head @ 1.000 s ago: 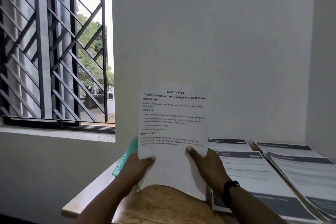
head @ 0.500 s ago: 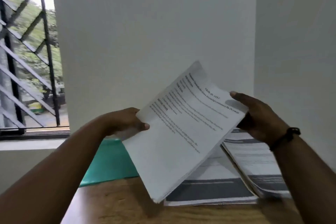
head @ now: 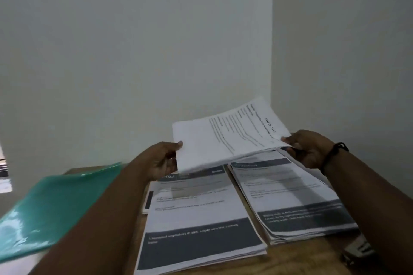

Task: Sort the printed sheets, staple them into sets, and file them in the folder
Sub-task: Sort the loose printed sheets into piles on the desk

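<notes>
A sheaf (head: 228, 138) of white sheets is held in the air above the far end of the table (head: 297, 259), near the corner where two pale walls (head: 134, 51) meet. It lies almost flat, turned so its print runs sideways; the top sheet carries black text with a heading that reads "TASK ID: 2412", and the smaller lines are too blurred to read. Its near edge shows several layers, so it is more than one sheet, though the number cannot be counted.

The left hand (head: 159, 163) pinches the sheaf at its left corner, thumb on top and fingers curled below. The right hand (head: 309, 148) grips the right edge, thumb over the top sheet and fingers underneath; a dark band (head: 333, 155) circles that wrist. Both hands are clamped on the sheaf.

Below it, two piles lie side by side on the wooden table, touching or nearly so. The left pile (head: 196, 219) is squared up, its top sheet white with a dark header bar and a broad dark band with pale lettering near the bottom. The right pile (head: 290, 198) has the same layout and its sheets are fanned a little at the near edge. The sheaf casts a shadow over the far ends of both.

One green translucent folder (head: 51, 205) lies to the left, partly behind the left forearm. At the near right corner one small grey object (head: 357, 250) is blurred; what it is cannot be told
</notes>
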The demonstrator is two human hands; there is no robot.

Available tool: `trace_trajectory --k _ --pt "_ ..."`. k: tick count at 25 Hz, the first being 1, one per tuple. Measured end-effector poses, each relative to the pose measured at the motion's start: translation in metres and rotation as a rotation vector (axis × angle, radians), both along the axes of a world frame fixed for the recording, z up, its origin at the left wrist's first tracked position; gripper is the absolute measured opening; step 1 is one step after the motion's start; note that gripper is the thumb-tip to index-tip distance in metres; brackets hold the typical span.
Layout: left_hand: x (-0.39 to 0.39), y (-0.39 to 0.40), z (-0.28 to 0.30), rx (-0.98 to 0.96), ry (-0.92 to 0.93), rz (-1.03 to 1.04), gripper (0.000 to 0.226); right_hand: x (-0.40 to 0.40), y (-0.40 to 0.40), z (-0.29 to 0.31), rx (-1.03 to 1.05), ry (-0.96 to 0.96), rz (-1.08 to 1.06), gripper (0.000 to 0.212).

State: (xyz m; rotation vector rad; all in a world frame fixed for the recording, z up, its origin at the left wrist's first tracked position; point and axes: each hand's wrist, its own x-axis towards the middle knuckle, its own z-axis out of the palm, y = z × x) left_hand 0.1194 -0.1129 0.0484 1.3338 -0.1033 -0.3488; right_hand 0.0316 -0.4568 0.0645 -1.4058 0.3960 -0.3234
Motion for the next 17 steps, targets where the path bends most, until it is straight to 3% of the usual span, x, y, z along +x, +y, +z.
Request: trace_trajectory --k 2,6,9,11,13,15,17 --pt "0.009 -0.020 -0.018 0.101 0.018 0.100 0.028 0.011 0.005 -0.011 -0.076 0.084 -0.029 0.001" --pt "0.020 -0.045 -0.045 0.416 -0.069 0.235 0.002 0.032 0.012 -0.042 -0.694 0.315 -0.079 0.015" --pt "0.026 -0.046 -0.060 0.835 -0.303 0.262 0.016 0.038 0.014 -0.058 -1.046 0.402 -0.049 0.006" --pt "0.020 -0.046 -0.062 1.074 -0.419 0.264 0.008 0.041 0.016 -0.061 -1.172 0.458 0.000 0.019" --pt "0.011 -0.048 -0.061 1.262 -0.499 0.242 0.003 0.038 0.018 -0.060 -1.229 0.483 0.048 0.013" --pt "0.004 -0.052 -0.060 1.339 -0.541 0.262 0.020 0.031 0.013 -0.054 -1.244 0.499 0.062 0.017" --pt "-0.004 -0.057 -0.052 1.399 -0.558 0.312 0.050 0.015 0.006 -0.037 -1.131 0.441 0.037 0.023"
